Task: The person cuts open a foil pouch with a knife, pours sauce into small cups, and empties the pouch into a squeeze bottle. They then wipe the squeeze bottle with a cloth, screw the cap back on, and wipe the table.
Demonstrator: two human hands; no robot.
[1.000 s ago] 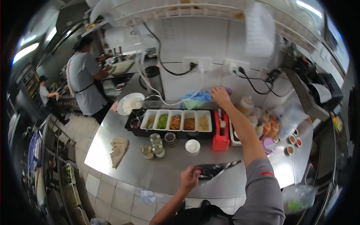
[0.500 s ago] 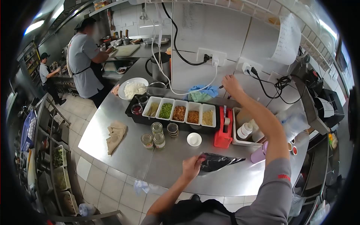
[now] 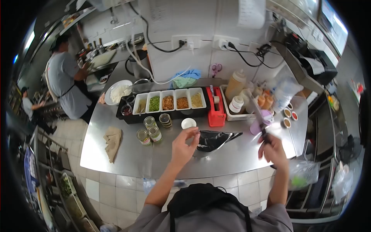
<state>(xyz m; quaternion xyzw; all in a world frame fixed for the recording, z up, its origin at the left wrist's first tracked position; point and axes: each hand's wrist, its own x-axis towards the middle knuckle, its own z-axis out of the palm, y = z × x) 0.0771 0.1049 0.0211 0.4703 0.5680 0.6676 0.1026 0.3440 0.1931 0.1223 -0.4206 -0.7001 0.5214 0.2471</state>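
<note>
My left hand (image 3: 184,146) pinches a corner of a shiny black plastic bag (image 3: 212,141) above the front of the steel counter. The bag's far end points right. My right hand (image 3: 273,150) is closed around the dark handle of a knife (image 3: 264,133), to the right of the bag and apart from it. The knife's blade points up and is blurred, in front of a purple bottle (image 3: 255,127). Just beyond my left hand stands a small white bowl (image 3: 188,123).
A black holder with white tubs (image 3: 154,103) of toppings stands along the back, beside a red tape dispenser (image 3: 216,112) and a bin of squeeze bottles (image 3: 236,104). Several jars (image 3: 155,133) and a beige cloth (image 3: 112,143) are on the left. A co-worker (image 3: 63,77) stands far left.
My right hand has come down from the back wall to the counter's right front, bringing the knife. My left hand still holds the bag. The camera view has shifted.
</note>
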